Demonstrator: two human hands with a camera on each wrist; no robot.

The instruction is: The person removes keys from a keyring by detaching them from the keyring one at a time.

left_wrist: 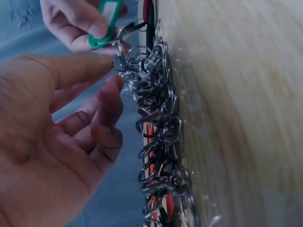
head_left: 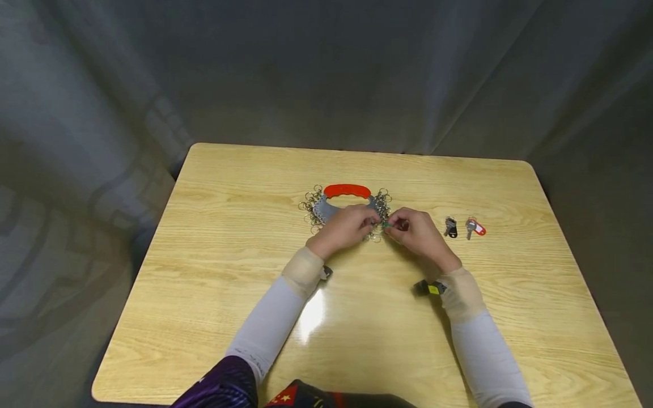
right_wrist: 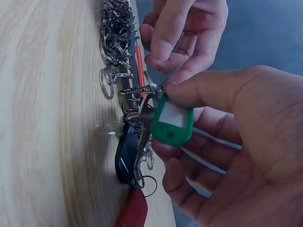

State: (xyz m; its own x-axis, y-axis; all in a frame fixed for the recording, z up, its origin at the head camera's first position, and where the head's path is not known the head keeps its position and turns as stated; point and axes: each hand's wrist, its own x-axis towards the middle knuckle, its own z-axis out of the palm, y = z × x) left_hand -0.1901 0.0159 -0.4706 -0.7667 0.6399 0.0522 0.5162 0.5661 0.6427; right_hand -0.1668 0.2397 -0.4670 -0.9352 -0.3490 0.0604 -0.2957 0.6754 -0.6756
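Observation:
A grey metal plate (head_left: 325, 210) with a red handle (head_left: 348, 190) lies on the table, its edge lined with small metal snap hooks (left_wrist: 163, 127) and split rings. At its right end my right hand (head_left: 415, 229) pinches a green key tag (right_wrist: 173, 120) with a white label between thumb and fingers. A metal key (right_wrist: 145, 113) hangs beside the tag. My left hand (head_left: 349, 224) reaches over the plate, fingertips pinching a snap hook (left_wrist: 119, 60) close to the tag's ring. Its fingers partly cover the plate's lower edge in the head view.
Right of the hands lie keys with a black tag (head_left: 452, 232) and keys with a red tag (head_left: 479, 228). A wooden table (head_left: 229, 226) carries everything, with a grey curtain (head_left: 316, 73) behind its far edge. Dark camera units sit at both wrists.

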